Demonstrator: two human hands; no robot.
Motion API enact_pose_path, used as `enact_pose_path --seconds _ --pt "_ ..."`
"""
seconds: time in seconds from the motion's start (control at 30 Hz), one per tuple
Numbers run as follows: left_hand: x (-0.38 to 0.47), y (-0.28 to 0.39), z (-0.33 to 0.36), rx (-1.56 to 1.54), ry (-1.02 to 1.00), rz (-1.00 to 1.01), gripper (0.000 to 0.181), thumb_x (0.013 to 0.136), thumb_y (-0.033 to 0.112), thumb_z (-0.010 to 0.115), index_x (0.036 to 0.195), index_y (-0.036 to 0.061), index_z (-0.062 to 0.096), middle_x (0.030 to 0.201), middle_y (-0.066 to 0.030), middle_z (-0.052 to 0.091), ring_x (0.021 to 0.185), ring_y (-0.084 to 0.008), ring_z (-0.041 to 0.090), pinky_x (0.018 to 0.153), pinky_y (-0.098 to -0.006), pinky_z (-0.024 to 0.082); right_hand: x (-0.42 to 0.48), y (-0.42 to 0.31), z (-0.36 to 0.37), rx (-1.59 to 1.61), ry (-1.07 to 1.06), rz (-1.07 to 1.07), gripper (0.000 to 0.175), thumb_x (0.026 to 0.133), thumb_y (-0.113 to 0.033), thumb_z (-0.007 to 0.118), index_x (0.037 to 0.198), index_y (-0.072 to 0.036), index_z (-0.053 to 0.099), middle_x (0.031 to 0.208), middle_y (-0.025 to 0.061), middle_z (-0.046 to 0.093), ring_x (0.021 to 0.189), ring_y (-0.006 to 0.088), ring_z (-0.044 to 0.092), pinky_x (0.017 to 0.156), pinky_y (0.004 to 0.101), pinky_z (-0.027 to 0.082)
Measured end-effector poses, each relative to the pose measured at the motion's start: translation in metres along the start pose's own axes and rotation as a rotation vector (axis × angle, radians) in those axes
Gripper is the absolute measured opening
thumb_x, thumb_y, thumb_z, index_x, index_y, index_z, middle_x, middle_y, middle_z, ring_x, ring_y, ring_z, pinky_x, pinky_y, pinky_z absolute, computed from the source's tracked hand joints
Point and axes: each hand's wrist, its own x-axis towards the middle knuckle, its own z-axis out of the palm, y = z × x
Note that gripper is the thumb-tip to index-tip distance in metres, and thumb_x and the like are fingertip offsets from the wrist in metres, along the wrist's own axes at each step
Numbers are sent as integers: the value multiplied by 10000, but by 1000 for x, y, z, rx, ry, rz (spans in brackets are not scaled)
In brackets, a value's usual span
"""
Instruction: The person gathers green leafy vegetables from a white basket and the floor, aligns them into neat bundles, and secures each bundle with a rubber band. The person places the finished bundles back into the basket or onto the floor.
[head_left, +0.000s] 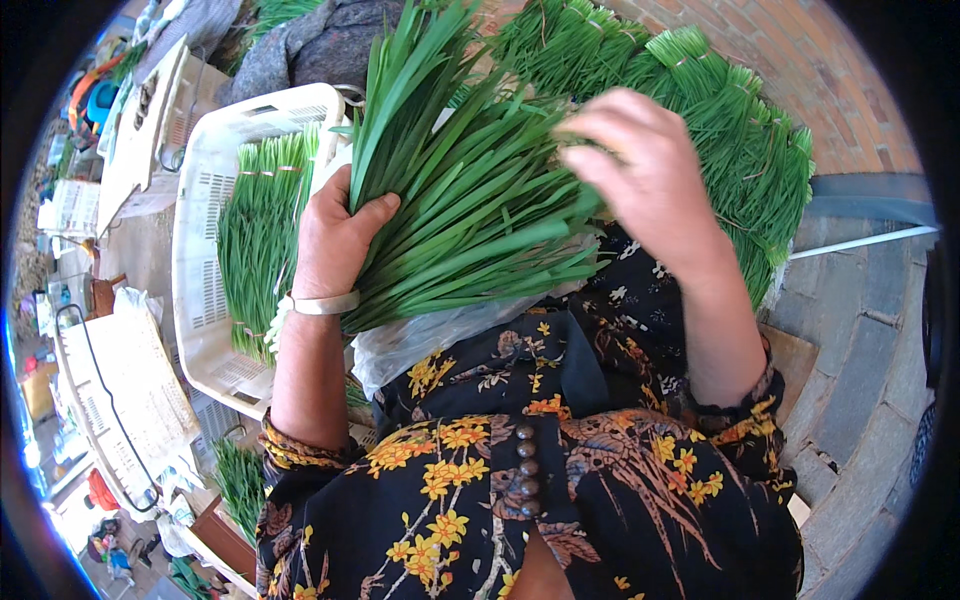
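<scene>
A large fanned bunch of garlic chives spreads over my lap. My left hand, with a light metal bangle at the wrist, grips the bunch at its left side, thumb pressed across the leaves. At the right side of the bunch, my right hand is raised near the leaf tips with its fingers curled. Motion blur hides whether anything is between those fingers. Clear plastic sheeting lies under the leaves across my lap.
To the left stands a white plastic crate holding tied chive bundles. Many more tied bundles lie along the upper right on the paving. Grey cloth sits behind the crate. A white pole juts in at right.
</scene>
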Motion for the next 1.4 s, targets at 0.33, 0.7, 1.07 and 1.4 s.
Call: enact_pose_path --seconds 0.33,0.7,1.07,1.4 --pt "-4 -3 -2 86 9 9 261 792 132 701 998 -18 644 830 -131 699 747 -167 644 717 -320 505 35 -4 83 74 -215 107 124 818 -169 687 784 -52 667 832 75 634 873 246 615 877 445 442" --pt "47 0 10 507 -431 191 793 628 253 824 1280 -28 472 998 -218 661 967 -310 652 873 -372 479 -15 -32 32 -227 -32 -303 286 799 -316 714 912 -66 632 765 89 582 763 256 596 689 383 486" --pt "70 -26 -57 -258 -426 -257 612 666 62 746 1249 1 571 1097 -61 668 973 -169 624 918 -314 478 14 -50 100 25 -713 128 817 672 -401 812 1252 42 446 876 203 694 802 338 701 690 419 565" --pt "39 -31 -94 -435 -268 -193 427 705 37 717 1126 16 649 1016 -41 694 906 -153 648 871 -310 504 -17 -56 98 -52 -756 53 801 721 -290 774 1373 -42 382 808 209 685 759 375 690 685 454 559"
